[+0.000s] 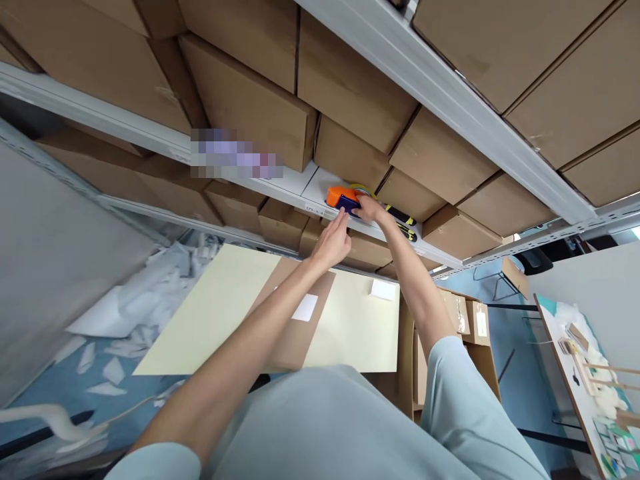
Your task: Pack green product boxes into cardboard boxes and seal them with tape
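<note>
An orange and dark blue object (pixel 343 198), its exact kind unclear, sits on the white shelf (pixel 320 183) at the front edge. My right hand (pixel 369 207) has its bent fingers closed on the object's right end. Below and to its left, my left hand (pixel 332 241) reaches up with fingers stretched out, the tips at the object's near lower edge. Beside my right hand lie tools with black and yellow handles (pixel 400 217). Part of a yellow ring-shaped thing (pixel 363 189) shows behind the object.
Brown cardboard boxes (pixel 355 73) fill the shelves above and below. A cream board table (pixel 357 327) with a brown strip and white papers stands below my arms. White wrapping (pixel 145 300) is heaped at left. A worktable (pixel 565 353) with assorted things stands at right.
</note>
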Tool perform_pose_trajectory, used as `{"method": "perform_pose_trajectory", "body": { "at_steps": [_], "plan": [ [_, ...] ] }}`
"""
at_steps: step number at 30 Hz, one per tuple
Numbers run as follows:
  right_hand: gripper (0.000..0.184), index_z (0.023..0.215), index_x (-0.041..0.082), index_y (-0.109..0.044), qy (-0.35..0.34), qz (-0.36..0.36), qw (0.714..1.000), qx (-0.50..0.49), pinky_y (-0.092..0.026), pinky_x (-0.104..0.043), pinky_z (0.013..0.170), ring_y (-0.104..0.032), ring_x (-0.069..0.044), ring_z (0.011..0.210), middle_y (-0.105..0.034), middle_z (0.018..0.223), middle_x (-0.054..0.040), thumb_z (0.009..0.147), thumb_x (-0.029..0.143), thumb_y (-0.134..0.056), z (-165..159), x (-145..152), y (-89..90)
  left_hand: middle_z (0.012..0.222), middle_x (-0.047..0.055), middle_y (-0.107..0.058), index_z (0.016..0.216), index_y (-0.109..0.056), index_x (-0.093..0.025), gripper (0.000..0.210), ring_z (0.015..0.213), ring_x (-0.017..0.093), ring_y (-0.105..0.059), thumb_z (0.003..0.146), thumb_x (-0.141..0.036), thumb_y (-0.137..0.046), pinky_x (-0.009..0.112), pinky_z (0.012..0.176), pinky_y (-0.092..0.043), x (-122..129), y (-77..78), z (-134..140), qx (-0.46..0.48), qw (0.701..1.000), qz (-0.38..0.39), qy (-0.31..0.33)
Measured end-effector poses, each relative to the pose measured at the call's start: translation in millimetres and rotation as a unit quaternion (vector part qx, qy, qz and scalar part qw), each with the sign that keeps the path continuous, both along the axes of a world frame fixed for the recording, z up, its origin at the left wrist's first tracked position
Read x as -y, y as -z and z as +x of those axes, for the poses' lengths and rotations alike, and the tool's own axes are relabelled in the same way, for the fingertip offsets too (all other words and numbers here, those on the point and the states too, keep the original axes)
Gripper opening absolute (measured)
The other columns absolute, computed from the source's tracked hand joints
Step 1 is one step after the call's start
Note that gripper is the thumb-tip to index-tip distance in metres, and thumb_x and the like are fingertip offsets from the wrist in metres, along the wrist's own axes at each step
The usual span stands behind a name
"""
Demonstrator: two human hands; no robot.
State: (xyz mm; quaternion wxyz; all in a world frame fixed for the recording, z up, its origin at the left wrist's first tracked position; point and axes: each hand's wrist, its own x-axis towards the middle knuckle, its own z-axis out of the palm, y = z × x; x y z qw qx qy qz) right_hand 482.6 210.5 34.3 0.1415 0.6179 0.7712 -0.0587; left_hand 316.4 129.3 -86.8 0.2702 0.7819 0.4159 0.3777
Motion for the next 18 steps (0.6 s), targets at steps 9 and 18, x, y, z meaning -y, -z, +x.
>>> {"method": "perform_pose_trajectory", "body": {
  "at_steps": [9, 18],
  "plan": [
    [0.064, 0.159, 0.002, -0.051, 0.036, 0.096, 0.994, -0.038, -0.039, -0.059, 0.134, -0.056, -0.039, 0.155, -0.060, 0.161, -0.0299, 0.106, 0.033, -0.068, -0.5, 3.6, 33.2, 0.185, 0.021, -0.037, 0.176, -0.037, -0.008, 0.076, 0.172, 0.035, -0.039, 0.103, -0.025, -0.051, 0.056, 0.143, -0.032, 54.3, 19.0, -56.0, -0.004, 0.998, -0.044, -0.041],
    [0.066, 0.170, 0.023, -0.042, 0.150, 0.273, 0.868, -0.387, -0.030, -0.070, 0.138, -0.045, -0.038, 0.166, -0.053, 0.170, -0.0198, 0.118, 0.064, -0.036, 11.6, 232.9, 139.3, 0.175, 0.024, -0.051, 0.169, -0.048, -0.008, 0.071, 0.167, 0.034, -0.045, 0.105, -0.039, -0.057, 0.053, 0.143, -0.030, 166.0, 88.4, -174.4, -0.051, 0.958, -0.181, -0.214]
  ]
}}
